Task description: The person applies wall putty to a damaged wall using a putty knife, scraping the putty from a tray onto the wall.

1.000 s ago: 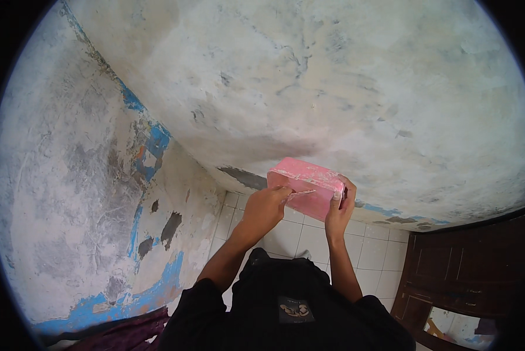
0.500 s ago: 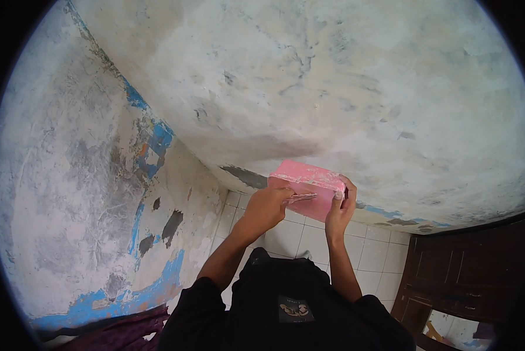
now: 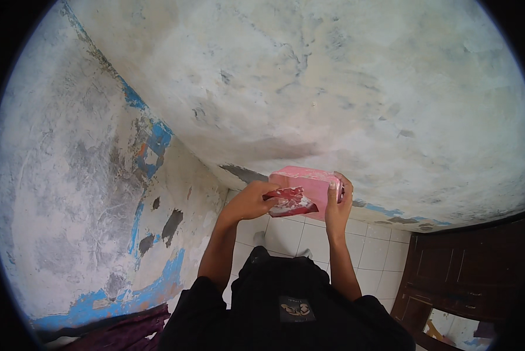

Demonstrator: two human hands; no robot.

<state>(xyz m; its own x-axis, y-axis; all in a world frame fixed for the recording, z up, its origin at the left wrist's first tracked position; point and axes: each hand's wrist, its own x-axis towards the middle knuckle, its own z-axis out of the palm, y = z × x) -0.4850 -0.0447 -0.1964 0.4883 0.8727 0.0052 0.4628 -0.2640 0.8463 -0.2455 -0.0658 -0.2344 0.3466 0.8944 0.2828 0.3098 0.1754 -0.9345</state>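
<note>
My left hand (image 3: 248,202) is closed on a red flat putty scraper (image 3: 294,203), whose broad face is smeared with white paste. The scraper overlaps the front of a pink plastic tub (image 3: 316,182); whether the two touch, I cannot tell. My right hand (image 3: 337,212) grips the tub by its right end, thumb on the near side and fingers round the far side. White residue coats the tub's upper rim. What lies inside the tub is hidden from this angle.
Ahead stands a patchy, plastered wall (image 3: 356,117), meeting a second wall (image 3: 81,175) with peeling blue paint at the left. White floor tiles (image 3: 315,243) lie below. Dark wooden furniture (image 3: 450,263) is at the lower right, and purple cloth (image 3: 122,333) at the lower left.
The scraper has turned from nearly edge-on to showing its smeared broad face, and my left hand has shifted slightly left. The tub has tilted a little in my right hand.
</note>
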